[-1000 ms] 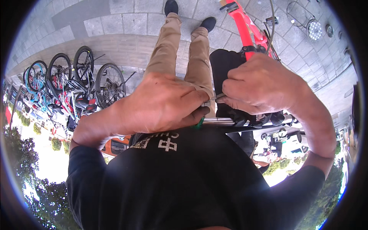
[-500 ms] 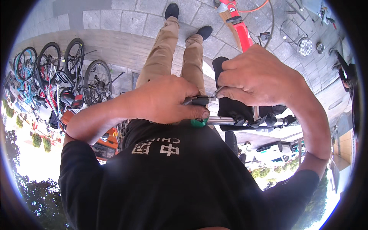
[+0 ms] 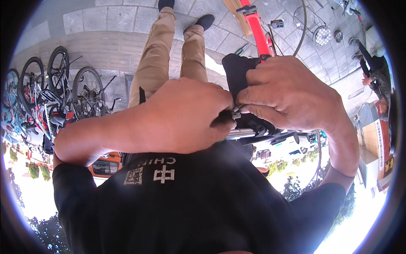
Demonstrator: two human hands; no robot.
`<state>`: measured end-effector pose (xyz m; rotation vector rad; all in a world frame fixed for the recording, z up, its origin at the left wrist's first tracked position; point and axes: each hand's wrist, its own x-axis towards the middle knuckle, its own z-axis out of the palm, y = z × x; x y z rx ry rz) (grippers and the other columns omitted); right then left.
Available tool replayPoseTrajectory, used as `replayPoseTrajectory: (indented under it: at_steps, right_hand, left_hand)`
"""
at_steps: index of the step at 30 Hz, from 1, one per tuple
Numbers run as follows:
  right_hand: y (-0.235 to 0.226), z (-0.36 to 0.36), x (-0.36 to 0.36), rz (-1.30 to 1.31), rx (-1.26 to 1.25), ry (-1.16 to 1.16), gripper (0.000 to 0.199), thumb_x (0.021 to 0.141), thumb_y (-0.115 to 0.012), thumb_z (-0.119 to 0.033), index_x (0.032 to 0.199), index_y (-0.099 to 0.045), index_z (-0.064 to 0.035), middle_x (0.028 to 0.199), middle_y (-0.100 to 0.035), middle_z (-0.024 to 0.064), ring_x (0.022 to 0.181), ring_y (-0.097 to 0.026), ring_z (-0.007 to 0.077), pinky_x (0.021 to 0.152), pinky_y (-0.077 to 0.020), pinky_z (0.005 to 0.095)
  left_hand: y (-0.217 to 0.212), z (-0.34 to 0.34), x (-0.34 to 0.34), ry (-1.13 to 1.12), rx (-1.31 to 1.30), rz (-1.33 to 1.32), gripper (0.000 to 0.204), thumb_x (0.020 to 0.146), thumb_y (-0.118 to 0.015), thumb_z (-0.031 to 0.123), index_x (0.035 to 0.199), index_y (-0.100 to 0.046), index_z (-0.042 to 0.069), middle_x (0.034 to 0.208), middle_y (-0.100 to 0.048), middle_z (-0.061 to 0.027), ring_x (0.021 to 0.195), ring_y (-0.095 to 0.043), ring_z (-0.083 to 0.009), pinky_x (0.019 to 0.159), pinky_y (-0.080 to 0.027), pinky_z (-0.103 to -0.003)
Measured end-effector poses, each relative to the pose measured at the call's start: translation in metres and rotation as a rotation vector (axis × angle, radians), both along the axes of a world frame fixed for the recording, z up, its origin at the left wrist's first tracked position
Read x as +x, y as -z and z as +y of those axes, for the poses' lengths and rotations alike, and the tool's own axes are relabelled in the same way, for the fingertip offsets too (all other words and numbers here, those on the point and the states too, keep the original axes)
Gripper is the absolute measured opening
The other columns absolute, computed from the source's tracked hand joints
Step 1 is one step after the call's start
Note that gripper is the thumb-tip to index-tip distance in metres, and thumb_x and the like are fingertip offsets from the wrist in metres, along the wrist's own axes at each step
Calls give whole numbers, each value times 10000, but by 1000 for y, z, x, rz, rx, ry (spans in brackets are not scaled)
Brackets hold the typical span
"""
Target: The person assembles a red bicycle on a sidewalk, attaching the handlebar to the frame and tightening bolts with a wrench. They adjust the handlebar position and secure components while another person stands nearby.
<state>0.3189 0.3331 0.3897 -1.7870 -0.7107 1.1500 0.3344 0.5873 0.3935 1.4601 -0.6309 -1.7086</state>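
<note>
My left hand [image 3: 190, 114] is closed around a small dark part with a metal end [image 3: 236, 114]; most of it is hidden inside the fingers. At that metal end, the thumb and forefinger of my right hand [image 3: 292, 93] are pinched together, close against the left fingertips. Whatever the right fingers hold is too small to make out. Just below both hands runs a silver tube [image 3: 241, 134], partly covered by them. Behind the right fingers is a black padded piece [image 3: 235, 70]. A red bicycle frame [image 3: 256, 29] extends away beyond the right hand.
Several parked bicycles [image 3: 88, 93] line the left side. On the paving lie a screwdriver [image 3: 242, 49], a pedal [image 3: 277, 23] and a round perforated metal disc [image 3: 322, 35]. Another person [image 3: 376, 78] is at the far right, near stacked boxes [image 3: 367, 158].
My hands have come together, and the left now covers more of the dark part and the green ring seen before. The view has shifted, bringing the other person into sight at right.
</note>
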Motion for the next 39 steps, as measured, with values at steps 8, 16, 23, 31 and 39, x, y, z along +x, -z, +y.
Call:
replayPoseTrajectory:
  at_steps: [8,16,23,31,39]
  right_hand:
    - [3,1,11,-60,57,-20,210,770,-844,-139,950,-739,-112,785,-531,38,743,-606,277,642,-451,427]
    - [1,22,21,-225,103,-40,208,766,-810,-129,964,-747,-122,787,-532,23,750,-583,246,654,-433,399]
    - [-22,34,22,-279,-33,-112,246,786,-778,-98,1026,-761,-152,808,-547,31,787,-615,261,710,-460,407]
    - [-39,59,25,-93,-162,-265,212,871,-713,-175,1065,-758,-104,871,-655,80,845,-685,320,722,-502,460]
    - [-29,84,21,188,-289,-236,173,900,-694,-145,1045,-728,-57,926,-707,136,883,-703,354,771,-542,436]
  left_hand:
    - [-1,13,15,72,9,-3,319,875,-850,277,1011,-687,39,921,-718,-121,868,-713,-349,763,-550,-455]
    - [15,39,-26,-234,-88,70,419,833,-924,282,1056,-686,19,954,-688,-111,931,-690,-263,767,-538,-391]
    - [3,61,-44,-499,34,262,414,831,-919,238,1074,-687,-4,940,-694,-140,889,-704,-266,777,-559,-387]
    - [9,72,-76,-597,-130,-14,388,880,-879,216,1098,-664,-24,976,-681,-143,883,-694,-252,782,-559,-386]
    - [10,74,-82,-615,-86,110,379,923,-837,204,1180,-655,-6,978,-674,-94,914,-643,-185,825,-533,-349]
